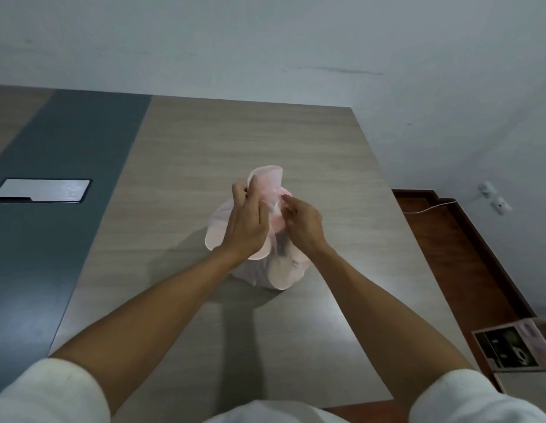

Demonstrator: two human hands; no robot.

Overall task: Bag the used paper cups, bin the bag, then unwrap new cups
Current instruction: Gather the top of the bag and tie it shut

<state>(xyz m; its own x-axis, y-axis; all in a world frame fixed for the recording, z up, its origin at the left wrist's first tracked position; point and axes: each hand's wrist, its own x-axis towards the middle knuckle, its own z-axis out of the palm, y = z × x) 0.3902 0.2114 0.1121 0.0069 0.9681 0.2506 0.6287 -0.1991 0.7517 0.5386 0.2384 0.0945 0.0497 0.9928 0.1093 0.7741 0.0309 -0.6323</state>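
Note:
A pale pink, translucent plastic bag [276,270] stands on the light wood table [204,154], bulging at the bottom with white shapes inside that I cannot make out. Both hands are at its gathered top. My left hand [245,221] grips one flap of the bag's mouth, which sticks up behind the fingers. My right hand [302,222] pinches the other side of the mouth, close against the left hand. No loose cups show on the table.
A dark grey strip [67,178] runs down the table's left part, with a flat rectangular panel [42,190] set in it. To the right are a red-brown floor [449,254], a white cable, wall sockets [494,199] and a printed box [516,349].

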